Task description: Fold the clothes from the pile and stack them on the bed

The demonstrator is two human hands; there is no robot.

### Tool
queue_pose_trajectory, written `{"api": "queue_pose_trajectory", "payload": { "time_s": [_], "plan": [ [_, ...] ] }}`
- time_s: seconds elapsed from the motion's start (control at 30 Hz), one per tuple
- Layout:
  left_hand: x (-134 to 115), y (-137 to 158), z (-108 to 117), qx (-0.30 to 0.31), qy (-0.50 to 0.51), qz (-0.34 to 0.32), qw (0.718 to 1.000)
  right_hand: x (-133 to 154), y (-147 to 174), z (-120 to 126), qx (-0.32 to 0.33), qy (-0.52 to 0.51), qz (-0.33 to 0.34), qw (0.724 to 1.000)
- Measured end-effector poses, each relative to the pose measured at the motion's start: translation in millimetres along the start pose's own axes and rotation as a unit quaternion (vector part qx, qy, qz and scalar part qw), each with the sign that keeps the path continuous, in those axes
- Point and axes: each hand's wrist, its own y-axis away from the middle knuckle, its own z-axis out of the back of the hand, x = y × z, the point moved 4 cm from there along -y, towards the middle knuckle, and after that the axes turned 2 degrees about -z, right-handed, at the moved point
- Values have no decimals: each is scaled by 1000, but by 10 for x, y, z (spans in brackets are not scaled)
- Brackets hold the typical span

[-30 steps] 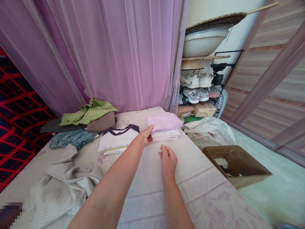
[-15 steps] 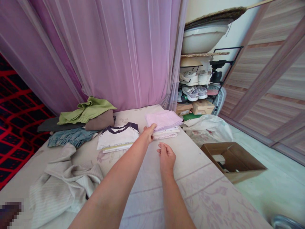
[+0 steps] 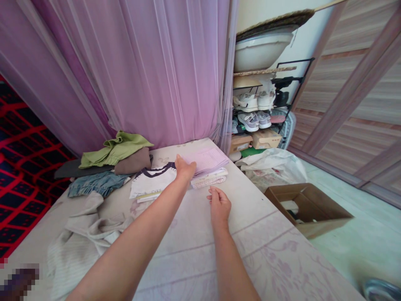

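My left hand (image 3: 186,168) grips the near left edge of a folded lilac garment (image 3: 208,161), thumb toward me. Its fingertips are partly hidden. Under the lilac piece lie folded white-and-pink patterned clothes (image 3: 209,179), forming a small stack on the bed (image 3: 250,251). Just left of that hand lies a folded white T-shirt (image 3: 152,180) with a dark navy collar, partly covered by my left forearm. My right hand (image 3: 220,203) rests in front of the stack, fingers curled closed, nothing visible in them.
Left on the bed are a green garment (image 3: 117,149), a brown one (image 3: 134,161), jeans (image 3: 97,184) and a crumpled beige knit (image 3: 84,234). An open cardboard box (image 3: 326,228) stands on the floor at right, near a shoe rack (image 3: 300,83). Purple curtains (image 3: 140,75) hang behind.
My left hand has moved left, and the lilac garment and the stack under it have shifted left, closer to the white T-shirt. My right hand has stayed about where it was.
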Motion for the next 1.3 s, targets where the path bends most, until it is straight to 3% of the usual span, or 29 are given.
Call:
{"api": "queue_pose_trajectory", "payload": {
  "time_s": [0.07, 0.17, 0.2, 0.27, 0.37, 0.5, 0.6, 1.0, 1.07, 1.2, 1.3],
  "plan": [
    [-266, 24, 22, -33, -155, -121, 980, 3, 11, -5, -2, -3, 0, 1000],
    [-523, 26, -190, 22, -422, -265, 867, 14, 30, -8, -6, -12, -2, 1000],
    [-532, 7, -286, 57, -471, -274, 836, 20, 31, 1, -12, -16, -4, 1000],
    [-478, -49, -463, 110, -527, -258, 802, 33, 19, 37, -34, -34, -10, 999],
    [-320, -121, -683, 161, -562, -227, 779, 47, -21, 121, -90, -91, -37, 991],
    [-193, -140, -848, 215, -585, -253, 741, 63, -40, 157, -119, -142, -68, 980],
    [-173, -143, -846, 233, -589, -250, 732, 81, -12, 126, -99, -126, -63, 985],
    [-324, -27, -679, 215, -595, -284, 721, 64, -47, 104, -86, -135, -72, 985],
    [-356, -13, -606, 194, -596, -290, 723, 49, -50, 103, -86, -131, -71, 985],
    [-309, -47, -468, 95, -599, -271, 748, 30, -32, 85, -75, -110, -55, 990],
    [-168, -115, -501, 107, -603, -249, 750, 27, -21, 67, -65, -93, -41, 993]
  ]
}}
